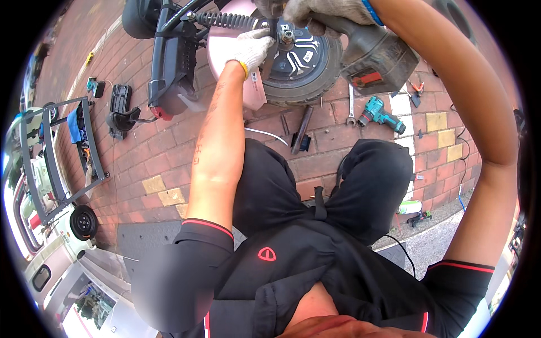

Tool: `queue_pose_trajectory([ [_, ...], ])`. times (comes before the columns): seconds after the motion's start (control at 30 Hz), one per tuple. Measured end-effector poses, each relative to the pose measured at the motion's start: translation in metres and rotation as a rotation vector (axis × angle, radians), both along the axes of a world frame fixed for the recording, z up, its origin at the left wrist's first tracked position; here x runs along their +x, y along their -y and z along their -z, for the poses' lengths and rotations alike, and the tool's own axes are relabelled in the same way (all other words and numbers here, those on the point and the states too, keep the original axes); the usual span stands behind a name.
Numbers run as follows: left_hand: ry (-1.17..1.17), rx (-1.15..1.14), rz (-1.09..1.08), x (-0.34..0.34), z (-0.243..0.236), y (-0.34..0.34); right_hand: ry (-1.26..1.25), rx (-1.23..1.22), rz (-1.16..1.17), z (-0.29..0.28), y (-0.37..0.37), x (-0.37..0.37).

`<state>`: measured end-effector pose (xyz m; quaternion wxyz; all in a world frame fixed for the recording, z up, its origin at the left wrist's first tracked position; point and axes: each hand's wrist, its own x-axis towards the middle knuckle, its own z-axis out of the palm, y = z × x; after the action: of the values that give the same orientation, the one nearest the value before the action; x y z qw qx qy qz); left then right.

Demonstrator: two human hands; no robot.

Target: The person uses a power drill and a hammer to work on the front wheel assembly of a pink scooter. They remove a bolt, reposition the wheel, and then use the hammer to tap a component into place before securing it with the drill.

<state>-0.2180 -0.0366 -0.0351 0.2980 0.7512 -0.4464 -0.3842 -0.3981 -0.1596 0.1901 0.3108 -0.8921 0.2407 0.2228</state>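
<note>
My left hand [252, 48], in a white knit glove with a yellow cuff, has its fingers closed against a dark metal swingarm [270, 55] beside the wheel hub. My right hand [327, 10], gloved with a blue cuff, grips the handle of a worn grey cordless impact wrench [378, 56]. Its nose lies above the hub, at the picture's top edge. The scooter's rear wheel [301, 90] has a black hub with a bare axle nut [288, 36] at its middle. A coil-spring shock absorber [225, 21] runs towards my left hand, over a pink body panel [217, 53].
On the brick paving near my knees lie a teal cordless drill [381, 115], a combination wrench [351, 107] and a dark metal bar [302, 128]. To the left are a black part [121, 110] and a metal rack [84, 141]. A spray can [409, 207] lies at right.
</note>
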Motion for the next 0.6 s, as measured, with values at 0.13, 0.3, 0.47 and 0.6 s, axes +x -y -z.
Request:
queue_pose_trajectory([
  [0.13,0.153,-0.063,0.183,0.017,0.008,-0.001,-0.044,-0.025,-0.075,0.0,0.005,0.012],
  [0.3,0.144,-0.062,0.128,0.013,0.01,0.001,-0.051,-0.06,-0.087,-0.001,0.004,0.012],
  [0.47,0.069,-0.037,0.077,0.0,-0.005,0.002,0.004,0.016,0.105,-0.002,0.004,0.002],
  [0.6,0.156,-0.085,0.136,0.006,0.002,0.004,-0.004,0.006,0.131,0.0,0.0,0.001],
])
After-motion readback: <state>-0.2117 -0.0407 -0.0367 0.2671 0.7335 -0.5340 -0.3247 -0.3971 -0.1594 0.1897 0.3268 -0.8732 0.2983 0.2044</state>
